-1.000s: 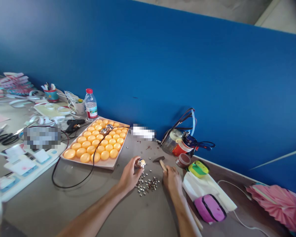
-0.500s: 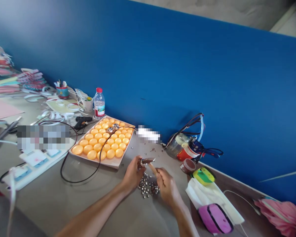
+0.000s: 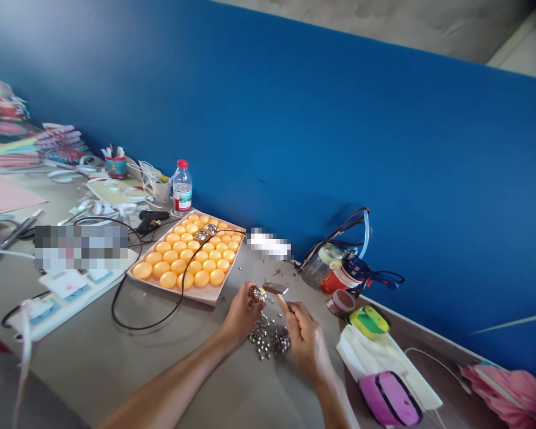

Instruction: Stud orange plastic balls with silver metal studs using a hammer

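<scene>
My left hand [image 3: 241, 317] is closed around a ball studded with silver tacks [image 3: 258, 293], a patch of orange showing on it. In my right hand [image 3: 304, 333] is a small hammer by its wooden handle [image 3: 283, 305]. Its metal head [image 3: 276, 288] is just right of the ball, apart from it. Below and between my hands lies a pile of silver tacks [image 3: 262, 339] on the grey table. Beyond my left hand, a tray [image 3: 206, 295] holds rows of orange balls [image 3: 177, 266]. Two silver-studded balls [image 3: 205, 232] rest among them.
A black cable [image 3: 181, 298] loops over the tray. Left are a power strip [image 3: 78, 304], glue gun [image 3: 152, 221] and bottle [image 3: 182, 189]. A jar [image 3: 324, 262], small brown pot [image 3: 340, 302], yellow-green case [image 3: 370, 322] and purple case [image 3: 389, 398] stand right, before a blue partition [image 3: 295, 131].
The hammer head has moved slightly right, off the studded ball, uncovering more of it. My left hand keeps its hold on the ball.
</scene>
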Tool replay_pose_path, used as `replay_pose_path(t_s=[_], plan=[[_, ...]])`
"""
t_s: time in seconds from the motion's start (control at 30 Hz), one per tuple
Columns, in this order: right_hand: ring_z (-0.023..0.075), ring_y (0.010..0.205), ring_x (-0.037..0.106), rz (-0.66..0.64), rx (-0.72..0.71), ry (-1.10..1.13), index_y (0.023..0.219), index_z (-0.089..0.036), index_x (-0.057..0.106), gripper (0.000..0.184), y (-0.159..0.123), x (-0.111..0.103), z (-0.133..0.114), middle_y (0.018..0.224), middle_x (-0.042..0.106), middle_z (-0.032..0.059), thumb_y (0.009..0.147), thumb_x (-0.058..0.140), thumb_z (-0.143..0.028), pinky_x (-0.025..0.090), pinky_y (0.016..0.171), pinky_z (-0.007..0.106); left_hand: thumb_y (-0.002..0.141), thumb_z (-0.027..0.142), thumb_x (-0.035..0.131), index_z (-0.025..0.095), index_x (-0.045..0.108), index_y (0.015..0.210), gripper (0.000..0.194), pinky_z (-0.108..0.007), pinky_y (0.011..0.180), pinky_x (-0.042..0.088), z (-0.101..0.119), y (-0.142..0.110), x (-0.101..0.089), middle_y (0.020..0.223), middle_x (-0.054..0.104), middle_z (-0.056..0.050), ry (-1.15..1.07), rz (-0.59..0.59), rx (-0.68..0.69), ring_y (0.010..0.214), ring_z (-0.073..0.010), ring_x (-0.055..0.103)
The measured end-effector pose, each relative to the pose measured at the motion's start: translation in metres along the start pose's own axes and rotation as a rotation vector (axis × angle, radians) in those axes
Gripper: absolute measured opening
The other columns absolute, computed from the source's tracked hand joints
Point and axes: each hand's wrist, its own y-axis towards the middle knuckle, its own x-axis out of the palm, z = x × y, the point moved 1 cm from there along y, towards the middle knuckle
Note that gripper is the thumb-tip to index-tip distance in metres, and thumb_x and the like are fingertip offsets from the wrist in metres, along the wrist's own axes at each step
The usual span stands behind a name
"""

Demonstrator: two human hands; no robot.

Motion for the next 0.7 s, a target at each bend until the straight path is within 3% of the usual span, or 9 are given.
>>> replay_pose_path(t_s=[0.17, 0.37, 0.53, 0.7], plan=[[0.0143, 0.065, 0.052, -0.037, 0.015, -0.024, 0.085, -0.018, 0.056, 0.024, 0.001, -0.002, 0.004, 0.075, 0.057, 0.0037, 0.089, 0.033, -0.025, 0.039, 0.060, 0.023, 0.072, 0.024, 0.055, 0.018, 0.044, 0.100, 0.032, -0.029, 0.068, 0.043, 0.001, 0.002, -0.001, 0.079, 0.056, -0.001, -0.050, 0.062, -0.043, 0.074, -0.0152, 0.054], [0.0152, 0.065, 0.052, 0.037, 0.046, 0.030, 0.087, -0.018, 0.054, 0.026, 0.001, -0.004, 0.005, 0.074, 0.057, 0.0038, 0.090, 0.031, -0.030, 0.038, 0.059, 0.024, 0.071, 0.028, 0.057, 0.018, 0.047, 0.099, 0.032, -0.030, 0.069, 0.044, -0.002, 0.003, -0.001, 0.080, 0.058, -0.001, -0.029, 0.102, -0.040, 0.074, -0.0157, 0.055], [0.0153, 0.066, 0.053, -0.032, 0.035, -0.013, 0.083, -0.018, 0.056, 0.025, 0.001, 0.000, 0.007, 0.076, 0.058, 0.0047, 0.089, 0.033, -0.028, 0.040, 0.061, 0.024, 0.071, 0.026, 0.056, 0.017, 0.047, 0.099, 0.030, -0.031, 0.070, 0.044, -0.002, 0.003, -0.002, 0.081, 0.058, -0.002, -0.040, 0.100, -0.016, 0.077, -0.0164, 0.056], [0.0178, 0.072, 0.057, 0.183, 0.092, -0.107, 0.094, -0.016, 0.056, 0.027, 0.004, -0.005, 0.034, 0.080, 0.061, 0.0074, 0.088, 0.034, -0.031, 0.042, 0.065, 0.027, 0.074, 0.029, 0.055, 0.017, 0.046, 0.103, 0.032, -0.033, 0.075, 0.045, -0.002, 0.002, -0.004, 0.086, 0.057, -0.004, 0.005, 0.078, -0.015, 0.082, -0.0179, 0.056]])
